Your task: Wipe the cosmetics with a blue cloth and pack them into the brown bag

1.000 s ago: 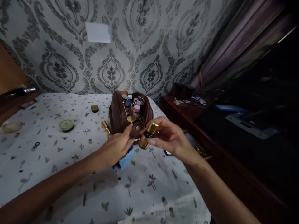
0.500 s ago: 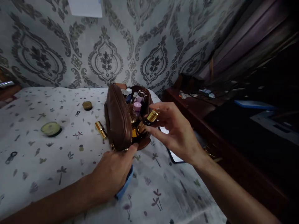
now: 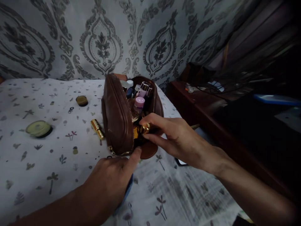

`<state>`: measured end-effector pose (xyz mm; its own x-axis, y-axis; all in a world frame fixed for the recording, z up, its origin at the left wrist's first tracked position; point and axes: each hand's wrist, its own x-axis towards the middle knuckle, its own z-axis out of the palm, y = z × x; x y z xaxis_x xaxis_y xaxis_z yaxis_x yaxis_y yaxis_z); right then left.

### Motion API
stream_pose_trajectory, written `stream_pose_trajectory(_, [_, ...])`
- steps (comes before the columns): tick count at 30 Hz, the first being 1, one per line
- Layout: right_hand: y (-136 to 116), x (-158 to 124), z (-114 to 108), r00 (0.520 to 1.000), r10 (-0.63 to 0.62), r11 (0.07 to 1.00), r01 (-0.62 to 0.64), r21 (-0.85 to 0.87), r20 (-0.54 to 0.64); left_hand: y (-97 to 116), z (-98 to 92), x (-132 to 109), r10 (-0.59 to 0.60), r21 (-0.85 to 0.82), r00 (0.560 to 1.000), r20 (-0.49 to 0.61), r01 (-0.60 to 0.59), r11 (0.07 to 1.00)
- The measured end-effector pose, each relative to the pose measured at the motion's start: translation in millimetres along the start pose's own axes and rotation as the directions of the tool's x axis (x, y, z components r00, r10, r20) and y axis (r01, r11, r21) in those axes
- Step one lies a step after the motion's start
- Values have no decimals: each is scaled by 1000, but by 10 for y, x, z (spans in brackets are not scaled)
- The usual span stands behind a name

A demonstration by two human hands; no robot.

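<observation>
A gold container (image 3: 145,128) sits within the front of the brown bag's (image 3: 118,116) mouth, the right hand's (image 3: 178,136) thumb-and-finger grip clamped on it, apparently not released. The left hand (image 3: 110,175) reaches the bag's front edge, a blue item (image 3: 129,188) beneath; whether that grip is closed, I cannot tell. Already inside the bag are a pink-lidded jar (image 3: 139,102) and other bottles. Outside, left of the bag, lie a gold tube (image 3: 97,129) just beside it, a small jar (image 3: 82,100) and, farther out, a green-lidded jar (image 3: 39,128), with wide gaps between. The patterned wall (image 3: 131,59) stands behind the bag; dark red furniture (image 3: 188,110) bounds its right.
</observation>
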<state>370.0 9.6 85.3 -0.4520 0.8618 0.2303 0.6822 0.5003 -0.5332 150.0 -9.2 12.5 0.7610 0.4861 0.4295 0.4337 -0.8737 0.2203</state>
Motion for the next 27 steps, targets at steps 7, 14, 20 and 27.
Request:
stream_pose_trajectory(7, [-37, 39, 48, 994, 93, 995, -95, 26, 48, -4, -3, 7, 4, 4, 1000, -16, -4, 1000])
stream_pose_trajectory(14, [-80, 202, 15, 984, 44, 997, -53, 52, 173, -22, 11, 6, 10, 7, 1000, -18, -10, 1000])
stream_pose_trajectory(20, [-55, 258, 30, 985, 24, 995, -40, 96, 170, -14, 5, 6, 6, 38, 1000, -21, -5, 999])
stream_pose_trajectory(27, [-83, 225, 17, 980, 111, 994, -110, -16, 167, -24, 20, -17, 7, 42, 1000, -16, -7, 999])
